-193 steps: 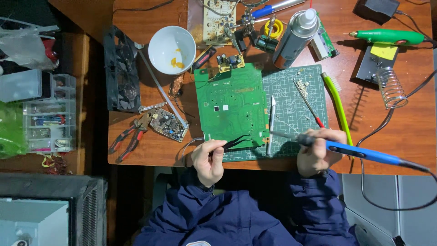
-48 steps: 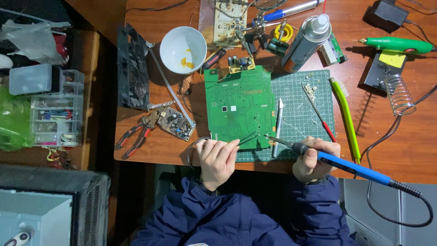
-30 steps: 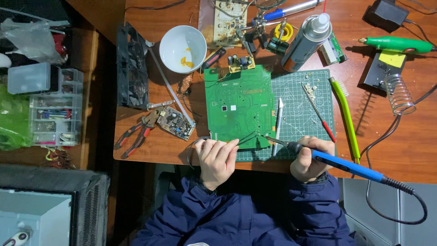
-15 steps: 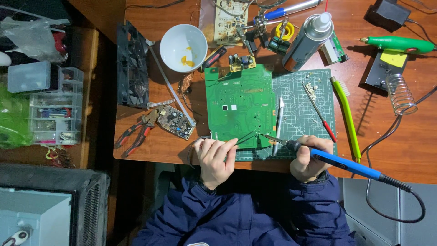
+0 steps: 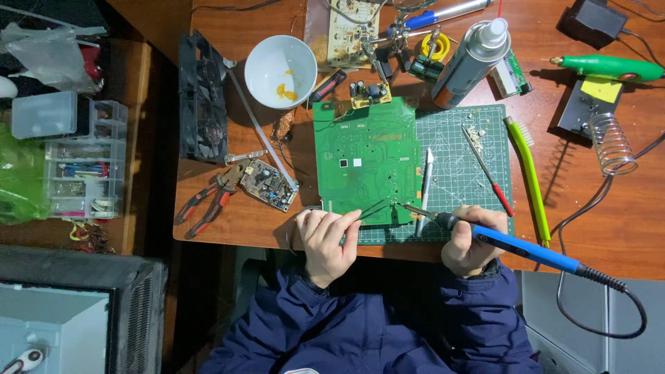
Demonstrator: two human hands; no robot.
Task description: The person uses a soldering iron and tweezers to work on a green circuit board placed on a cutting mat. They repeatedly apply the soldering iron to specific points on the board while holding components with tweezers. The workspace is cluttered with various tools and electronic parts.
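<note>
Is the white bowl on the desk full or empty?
Nearly empty. The white bowl stands upright on the desk, and its bare white bottom shows, with only a few small orange bits inside.

open desk: bare wood right of the green brush [image 5: 528, 173], up to the coiled iron stand [image 5: 611, 142]
blocked: white bowl [image 5: 280, 70], spray can [image 5: 471, 62], clamps behind the green circuit board [image 5: 366, 161]
left edge: red pliers [image 5: 204, 202], black fan [image 5: 202, 97]

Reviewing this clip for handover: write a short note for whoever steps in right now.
Left hand: grips tweezers, tips at the green circuit board's near edge.
Right hand: grips the blue soldering iron, tip at the same spot.
The board lies on the wooden table, partly over the green cutting mat.
Done: both tools brought to one spot.
Left: the joint's state is too small to tell; check it.
</note>
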